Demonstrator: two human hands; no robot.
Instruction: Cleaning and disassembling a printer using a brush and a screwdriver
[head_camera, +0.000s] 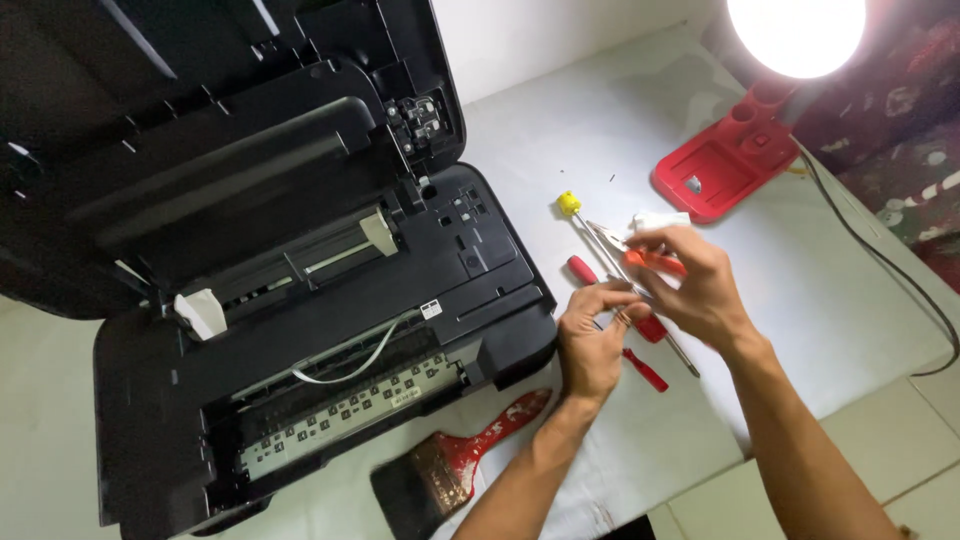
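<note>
A person's right hand (690, 285) grasps orange-handled needle-nose pliers (640, 256) above the white-covered desk (850, 320); the left hand (590, 345), fingers pinched together, meets the pliers' jaws, what it pinches too small to tell; red-handled screwdrivers (645, 368) lie beneath; an opened black printer (300, 300) sits left, a paintbrush (450, 470) near it, a red lamp (735, 150) behind.

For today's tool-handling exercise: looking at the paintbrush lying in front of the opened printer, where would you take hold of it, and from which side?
Grip the paintbrush by its red, paint-worn handle, coming from the right. The handle points up and right toward the left hand and lies free on the white sheet, while the dark bristle end sits close against the printer, leaving less room there.
</note>
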